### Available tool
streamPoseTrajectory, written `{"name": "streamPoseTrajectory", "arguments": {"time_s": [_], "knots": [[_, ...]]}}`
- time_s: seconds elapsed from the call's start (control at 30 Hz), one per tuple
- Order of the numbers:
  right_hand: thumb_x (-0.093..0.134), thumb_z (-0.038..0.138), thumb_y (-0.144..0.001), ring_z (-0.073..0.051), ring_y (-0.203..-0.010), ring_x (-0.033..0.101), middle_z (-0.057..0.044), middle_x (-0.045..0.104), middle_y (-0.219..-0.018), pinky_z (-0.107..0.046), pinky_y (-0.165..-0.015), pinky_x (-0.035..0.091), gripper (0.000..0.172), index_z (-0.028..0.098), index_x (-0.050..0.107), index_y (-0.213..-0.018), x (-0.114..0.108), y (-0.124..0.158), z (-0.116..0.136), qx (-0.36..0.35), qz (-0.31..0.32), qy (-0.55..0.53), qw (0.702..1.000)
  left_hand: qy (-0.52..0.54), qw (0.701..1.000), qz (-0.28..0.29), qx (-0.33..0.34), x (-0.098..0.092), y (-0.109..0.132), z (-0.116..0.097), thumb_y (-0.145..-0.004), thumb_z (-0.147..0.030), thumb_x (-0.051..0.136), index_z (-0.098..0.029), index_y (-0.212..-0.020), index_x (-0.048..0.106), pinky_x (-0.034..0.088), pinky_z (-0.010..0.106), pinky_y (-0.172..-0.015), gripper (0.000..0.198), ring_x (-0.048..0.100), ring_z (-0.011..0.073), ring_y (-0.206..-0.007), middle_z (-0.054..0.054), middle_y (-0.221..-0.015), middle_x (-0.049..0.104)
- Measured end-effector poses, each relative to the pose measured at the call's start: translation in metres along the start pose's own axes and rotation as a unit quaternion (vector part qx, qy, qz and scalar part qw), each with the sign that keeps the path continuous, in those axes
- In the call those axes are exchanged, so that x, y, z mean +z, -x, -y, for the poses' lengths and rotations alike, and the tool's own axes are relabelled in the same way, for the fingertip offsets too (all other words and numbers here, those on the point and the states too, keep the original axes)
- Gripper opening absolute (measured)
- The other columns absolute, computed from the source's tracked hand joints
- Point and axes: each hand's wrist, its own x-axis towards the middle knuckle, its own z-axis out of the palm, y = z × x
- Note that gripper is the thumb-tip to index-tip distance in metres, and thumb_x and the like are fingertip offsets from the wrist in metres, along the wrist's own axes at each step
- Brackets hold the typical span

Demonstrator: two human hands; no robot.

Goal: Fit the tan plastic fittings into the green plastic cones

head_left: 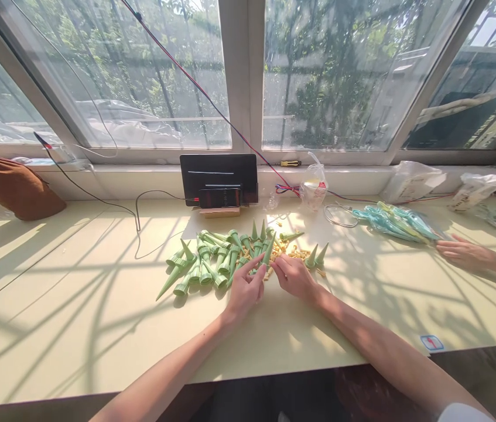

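A heap of several green cone-shaped plastic spikes (pixel 206 264) lies on the pale yellow table (pixel 76 316), with small yellow pieces (pixel 294 253) scattered to its right. My left hand (pixel 244 288) is closed in a pinch on one green spike (pixel 267 252), which points up and away. My right hand (pixel 294 275) rests beside it with the fingers curled over the yellow pieces; what it holds is hidden. A few more spikes (pixel 317 257) stand upright just right of my right hand.
A tablet with a phone (pixel 219 179) stands at the back by the window. A tied plastic bag (pixel 314 186), a bundle of teal packaged items (pixel 394 221) and a brown bag (pixel 8 184) lie around. Another person's hand (pixel 465 253) rests at the right.
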Motion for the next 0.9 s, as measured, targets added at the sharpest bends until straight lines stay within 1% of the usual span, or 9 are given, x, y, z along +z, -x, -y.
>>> {"name": "streamPoseTrajectory", "arguments": {"time_s": [0.2, 0.4, 0.5, 0.6, 0.67, 0.7, 0.77, 0.83, 0.9], "knots": [[0.036, 0.027, -0.104, -0.012, -0.054, 0.042, 0.000, 0.047, -0.064, -0.025, -0.053, 0.032, 0.034, 0.020, 0.047, -0.072, -0.002, -0.002, 0.007, 0.038, -0.012, -0.045, 0.998, 0.006, 1.000, 0.004, 0.014, 0.000, -0.003, 0.001, -0.089, -0.053, 0.059, -0.014, -0.143, 0.052, 0.032, 0.019, -0.036, 0.066, 0.039, 0.0089, -0.032, -0.007, -0.037, 0.046], [0.034, 0.033, -0.103, -0.014, -0.053, 0.039, 0.001, 0.043, -0.062, -0.028, -0.054, 0.030, 0.038, 0.022, 0.041, -0.068, -0.001, -0.001, 0.008, 0.100, 0.000, -0.109, 0.989, 0.013, 1.000, 0.005, 0.014, 0.001, -0.003, 0.000, -0.087, -0.053, 0.062, -0.013, -0.141, 0.054, 0.033, 0.019, -0.037, 0.067, 0.041, 0.0089, -0.032, -0.007, -0.038, 0.048], [0.039, 0.039, -0.101, -0.014, -0.053, 0.038, 0.001, 0.043, -0.060, -0.029, -0.055, 0.030, 0.039, 0.023, 0.041, -0.066, 0.000, -0.001, 0.012, 0.162, -0.014, -0.156, 0.974, 0.015, 1.000, 0.009, 0.011, 0.002, -0.001, -0.003, -0.086, -0.052, 0.064, -0.012, -0.141, 0.054, 0.034, 0.019, -0.038, 0.068, 0.040, 0.0080, -0.032, -0.007, -0.038, 0.048], [0.046, 0.048, -0.097, -0.014, -0.053, 0.038, 0.001, 0.042, -0.057, -0.030, -0.055, 0.030, 0.044, 0.023, 0.042, -0.062, 0.001, -0.001, 0.019, 0.233, -0.032, -0.226, 0.945, 0.012, 1.000, 0.015, 0.011, 0.002, 0.000, -0.003, -0.087, -0.050, 0.064, -0.013, -0.141, 0.054, 0.034, 0.019, -0.038, 0.067, 0.039, 0.0076, -0.032, -0.007, -0.038, 0.047], [0.047, 0.054, -0.095, -0.013, -0.048, 0.035, 0.002, 0.039, -0.052, -0.029, -0.050, 0.028, 0.047, 0.023, 0.043, -0.060, 0.002, -0.003, 0.022, 0.302, -0.029, -0.314, 0.900, 0.011, 1.000, 0.018, 0.017, 0.001, -0.002, -0.001, -0.087, -0.049, 0.064, -0.014, -0.140, 0.055, 0.035, 0.019, -0.037, 0.065, 0.040, 0.0070, -0.032, -0.007, -0.042, 0.050], [0.048, 0.056, -0.094, -0.013, -0.044, 0.033, 0.003, 0.037, -0.048, -0.029, -0.046, 0.026, 0.047, 0.023, 0.044, -0.060, 0.003, -0.004, 0.023, 0.342, -0.016, -0.376, 0.861, 0.011, 0.999, 0.018, 0.025, 0.001, -0.002, 0.001, -0.086, -0.048, 0.064, -0.016, -0.139, 0.057, 0.035, 0.019, -0.036, 0.062, 0.041, 0.0064, -0.032, -0.005, -0.049, 0.055], [0.051, 0.058, -0.090, -0.010, -0.037, 0.028, 0.007, 0.031, -0.045, -0.027, -0.040, 0.019, 0.045, 0.022, 0.049, -0.062, 0.003, -0.006, 0.022, 0.409, 0.027, -0.500, 0.763, 0.008, 0.999, 0.019, 0.049, 0.000, -0.004, 0.004, -0.086, -0.046, 0.064, -0.019, -0.134, 0.062, 0.035, 0.019, -0.034, 0.055, 0.045, 0.0045, -0.034, 0.002, -0.073, 0.066], [0.061, 0.054, -0.082, -0.007, -0.036, 0.024, 0.008, 0.029, -0.046, -0.025, -0.039, 0.013, 0.041, 0.021, 0.049, -0.061, 0.001, -0.009, 0.020, 0.443, 0.070, -0.591, 0.670, 0.001, 0.997, 0.023, 0.075, 0.000, -0.005, 0.007, -0.087, -0.044, 0.063, -0.022, -0.130, 0.065, 0.037, 0.020, -0.033, 0.048, 0.049, 0.0028, -0.038, 0.008, -0.101, 0.066], [0.066, 0.049, -0.078, -0.005, -0.035, 0.025, 0.009, 0.030, -0.046, -0.024, -0.040, 0.013, 0.037, 0.019, 0.051, -0.061, -0.001, -0.011, 0.017, 0.461, 0.088, -0.636, 0.612, -0.008, 0.996, 0.025, 0.088, 0.000, -0.005, 0.009, -0.089, -0.042, 0.062, -0.025, -0.130, 0.065, 0.039, 0.020, -0.034, 0.045, 0.050, 0.0016, -0.040, 0.010, -0.113, 0.061]]}}
